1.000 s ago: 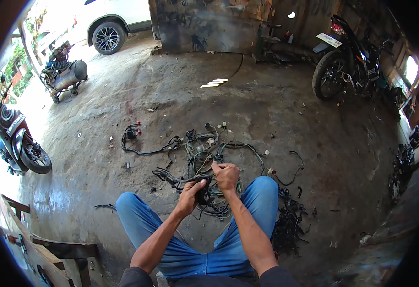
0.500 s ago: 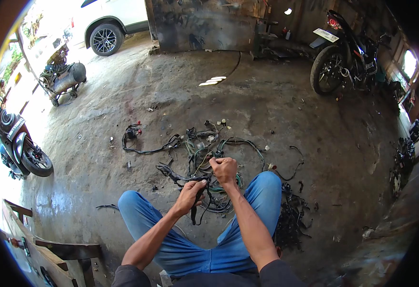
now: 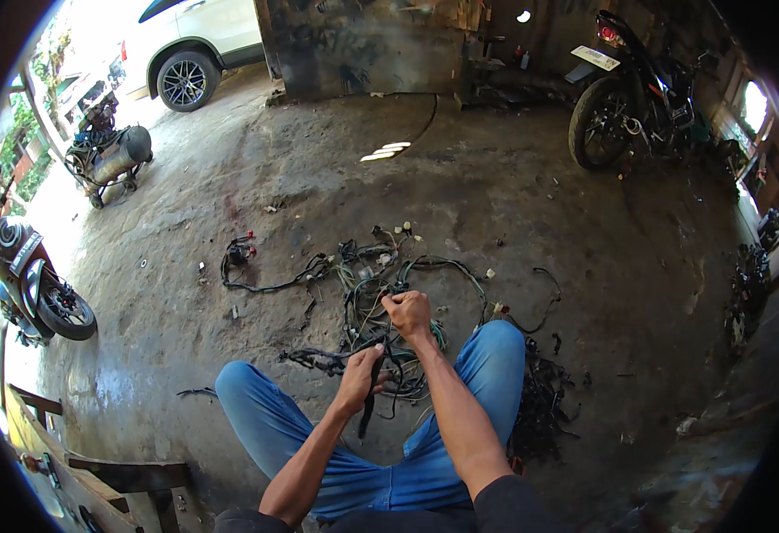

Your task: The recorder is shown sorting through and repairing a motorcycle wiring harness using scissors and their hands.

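Observation:
A tangled wiring harness [image 3: 345, 320] of black-wrapped bundles with green and yellow wires lies on the floor ahead of my knees. My left hand [image 3: 359, 380] is closed on a black-wrapped branch of it, thumb on top. From below that hand a dark strip [image 3: 367, 419] hangs between my legs. Slightly farther off and to the right, my right hand [image 3: 410, 315] makes a fist above the tangle; whatever its fingers grip is hidden. White connectors [image 3: 398, 233] sit at the harness's far end, and a black part with red bits [image 3: 241, 252] ends its left branch.
Beside my right knee lies a heap of black scraps [image 3: 540, 404]. Wooden framing [image 3: 127, 471] stands at the lower left. Farther away are a scooter [image 3: 38, 275], an air compressor [image 3: 114, 160], a white car [image 3: 211, 44] and a motorcycle [image 3: 629, 107].
My left hand has shifted slightly right and down, tilting more upright, and the branch's left end has dropped lower. My right hand stays closed in nearly the same place. The view has turned a little.

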`<control>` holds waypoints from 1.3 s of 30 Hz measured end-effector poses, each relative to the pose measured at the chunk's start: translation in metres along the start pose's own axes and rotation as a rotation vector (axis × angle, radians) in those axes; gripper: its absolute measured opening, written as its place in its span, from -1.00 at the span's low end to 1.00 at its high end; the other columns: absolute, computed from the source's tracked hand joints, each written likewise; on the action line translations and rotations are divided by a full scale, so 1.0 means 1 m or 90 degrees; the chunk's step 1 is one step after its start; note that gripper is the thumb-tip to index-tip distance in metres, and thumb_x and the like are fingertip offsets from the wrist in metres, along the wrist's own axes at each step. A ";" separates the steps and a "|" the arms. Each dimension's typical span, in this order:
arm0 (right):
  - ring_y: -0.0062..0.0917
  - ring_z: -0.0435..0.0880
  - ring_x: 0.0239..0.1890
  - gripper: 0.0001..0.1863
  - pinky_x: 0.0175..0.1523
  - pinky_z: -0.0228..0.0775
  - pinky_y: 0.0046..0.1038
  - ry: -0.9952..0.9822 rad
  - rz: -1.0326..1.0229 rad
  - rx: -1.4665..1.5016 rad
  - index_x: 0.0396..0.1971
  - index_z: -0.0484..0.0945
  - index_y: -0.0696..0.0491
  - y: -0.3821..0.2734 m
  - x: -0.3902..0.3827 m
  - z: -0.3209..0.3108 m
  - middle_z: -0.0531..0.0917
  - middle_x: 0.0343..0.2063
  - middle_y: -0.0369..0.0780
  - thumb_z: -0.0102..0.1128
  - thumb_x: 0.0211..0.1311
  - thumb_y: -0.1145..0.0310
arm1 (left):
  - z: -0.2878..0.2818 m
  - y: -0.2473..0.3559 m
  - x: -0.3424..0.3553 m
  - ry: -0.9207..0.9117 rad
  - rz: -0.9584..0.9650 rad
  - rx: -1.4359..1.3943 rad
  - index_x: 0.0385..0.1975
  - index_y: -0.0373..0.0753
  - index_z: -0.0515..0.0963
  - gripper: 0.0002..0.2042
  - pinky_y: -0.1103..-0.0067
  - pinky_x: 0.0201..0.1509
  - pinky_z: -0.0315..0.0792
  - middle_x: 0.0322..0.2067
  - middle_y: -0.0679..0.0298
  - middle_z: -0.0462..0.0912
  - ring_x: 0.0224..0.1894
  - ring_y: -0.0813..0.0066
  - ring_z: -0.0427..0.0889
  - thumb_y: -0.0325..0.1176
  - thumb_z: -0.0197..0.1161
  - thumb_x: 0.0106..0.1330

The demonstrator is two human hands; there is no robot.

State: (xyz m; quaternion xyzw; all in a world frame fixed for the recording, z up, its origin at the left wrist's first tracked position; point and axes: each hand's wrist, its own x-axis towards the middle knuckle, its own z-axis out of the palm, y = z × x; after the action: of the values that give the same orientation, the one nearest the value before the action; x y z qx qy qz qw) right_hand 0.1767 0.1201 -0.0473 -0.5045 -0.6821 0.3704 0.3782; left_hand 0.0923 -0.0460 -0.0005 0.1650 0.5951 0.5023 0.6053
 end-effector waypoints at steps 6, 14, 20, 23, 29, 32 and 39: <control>-0.14 0.72 -0.38 -0.55 -0.12 0.54 -0.27 -0.249 0.049 -0.051 -0.25 0.76 0.08 -0.050 -0.014 -0.041 0.72 -0.51 -0.03 0.33 0.19 -0.05 | -0.042 0.011 0.002 -0.055 0.141 0.200 -0.20 -0.26 0.55 -0.67 0.60 -0.30 0.38 -0.43 0.44 0.45 -0.36 0.62 0.49 -0.08 0.07 0.51; -0.14 0.74 -0.13 -0.43 0.04 0.53 -0.26 -0.432 -0.095 -0.129 0.02 0.65 0.15 -0.108 -0.014 -0.054 0.75 -0.23 0.01 0.32 0.22 -0.03 | -0.002 0.038 0.036 -0.178 0.464 0.422 -0.07 -0.43 0.54 -0.69 0.40 -0.12 0.47 -0.27 0.16 0.67 -0.20 0.46 0.58 -0.25 0.08 0.47; -0.60 0.49 -0.55 -0.70 -0.39 0.42 -0.49 -0.354 0.248 0.364 -0.27 0.66 0.24 -0.027 0.031 -0.033 0.52 -0.62 -0.33 0.22 0.31 0.26 | 0.044 0.037 0.042 -0.047 0.347 0.466 -0.09 -0.42 0.55 -0.71 0.30 -0.14 0.52 -0.29 -0.13 0.71 -0.23 -0.05 0.72 -0.30 0.19 0.40; -0.68 0.33 -0.66 -0.61 -0.56 0.21 -0.54 -0.308 0.373 0.364 -0.45 0.56 0.11 -0.046 0.047 -0.049 0.34 -0.71 -0.41 0.14 0.43 0.09 | 0.058 0.018 0.045 0.052 0.403 0.369 -0.19 -0.42 0.52 -0.71 0.38 -0.27 0.44 -0.40 -0.06 0.67 -0.45 0.21 0.57 -0.24 0.17 0.46; -0.72 -0.04 -0.83 -0.47 -0.69 -0.23 -0.52 -0.066 0.454 0.646 -0.53 0.32 -0.04 -0.012 0.067 -0.040 0.05 -0.80 -0.47 -0.14 0.53 -0.16 | 0.080 -0.008 0.051 0.086 0.334 0.190 -0.36 -0.38 0.37 -0.66 0.48 -0.39 0.23 -0.58 0.25 0.28 -0.46 0.57 0.23 -0.19 0.05 0.55; -0.66 0.07 -0.85 -0.44 -0.71 -0.17 -0.49 0.036 0.440 0.588 -0.54 0.35 -0.04 0.005 0.073 -0.037 0.13 -0.82 -0.46 -0.15 0.51 -0.20 | 0.093 -0.020 0.032 0.074 0.313 0.093 -0.39 -0.37 0.35 -0.67 0.49 -0.40 0.20 -0.58 0.28 0.25 -0.46 0.56 0.19 -0.21 0.06 0.55; -0.70 0.03 -0.79 -0.50 -0.65 -0.13 -0.54 0.019 0.308 0.667 -0.51 0.31 -0.05 0.024 0.095 -0.085 0.13 -0.75 -0.46 -0.13 0.54 -0.12 | 0.029 -0.046 0.002 0.135 0.390 0.016 -0.38 -0.25 0.40 -0.74 0.65 -0.40 0.15 -0.49 0.51 0.26 -0.42 0.71 0.19 -0.25 0.06 0.57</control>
State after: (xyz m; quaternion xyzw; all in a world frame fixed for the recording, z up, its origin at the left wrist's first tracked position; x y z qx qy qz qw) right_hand 0.2426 0.2274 -0.0183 -0.3965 -0.2675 0.7275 0.4918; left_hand 0.1369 -0.0531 -0.0312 0.2908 0.5839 0.6678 0.3585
